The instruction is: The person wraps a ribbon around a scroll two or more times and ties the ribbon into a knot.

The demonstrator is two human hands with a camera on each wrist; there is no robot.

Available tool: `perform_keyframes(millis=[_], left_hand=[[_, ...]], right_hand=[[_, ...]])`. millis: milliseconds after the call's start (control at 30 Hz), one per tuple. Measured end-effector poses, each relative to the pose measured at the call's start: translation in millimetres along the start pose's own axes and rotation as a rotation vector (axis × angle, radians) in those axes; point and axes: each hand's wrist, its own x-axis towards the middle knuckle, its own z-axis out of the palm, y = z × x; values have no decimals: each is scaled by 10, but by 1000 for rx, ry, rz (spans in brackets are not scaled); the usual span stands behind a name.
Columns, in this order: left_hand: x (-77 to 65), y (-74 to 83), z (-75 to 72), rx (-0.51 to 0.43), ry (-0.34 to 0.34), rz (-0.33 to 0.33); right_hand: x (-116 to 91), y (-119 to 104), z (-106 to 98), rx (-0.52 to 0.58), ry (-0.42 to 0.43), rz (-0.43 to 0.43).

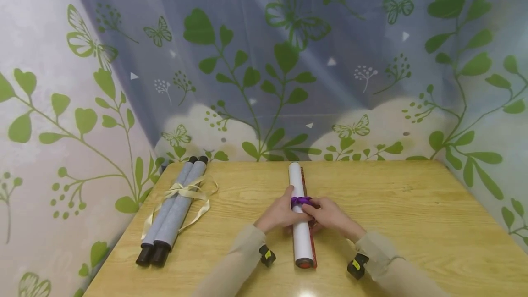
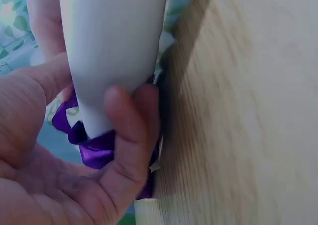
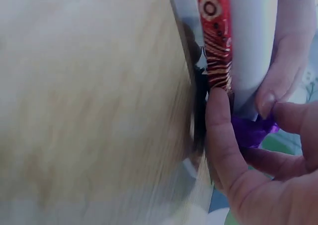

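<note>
A white rolled scroll [image 1: 303, 244] with a dark end cap lies lengthwise on the table, and a purple ribbon [image 1: 296, 201] goes round its middle. Along its right side runs a red patterned strip [image 3: 217, 31], touching the scroll. My left hand [image 1: 281, 212] grips the scroll from the left, just at the ribbon; in the left wrist view its fingers curl about the white roll [image 2: 114, 41]. From the right, my right hand [image 1: 332, 214] pinches the purple ribbon [image 3: 247, 132] between thumb and finger, while another finger rests against the red strip. The ribbon is partly hidden by the fingers.
Two grey-blue scrolls [image 1: 176, 219] with black ends lie side by side at the table's left, tied with a cream ribbon [image 1: 181, 190]. A patterned curtain [image 1: 264, 104] hangs behind the wooden table [image 1: 412, 223]. Each wrist carries a small black camera [image 1: 357, 266].
</note>
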Motion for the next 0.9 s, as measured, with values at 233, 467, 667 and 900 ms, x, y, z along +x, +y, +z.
perform_keyframes(millis=[233, 467, 667, 900], left_hand=[[-87, -112, -112, -142, 6, -25], [-243, -212, -294, -142, 13, 1], [-343, -305, -531, -175, 21, -13], [-445, -409, -850, -235, 41, -18]], right_hand=[[-23, -65, 62, 55, 15, -33], [-105, -5, -108, -125, 121, -71], [-235, 87, -455, -306, 171, -78], [-344, 219, -815, -416, 181, -63]])
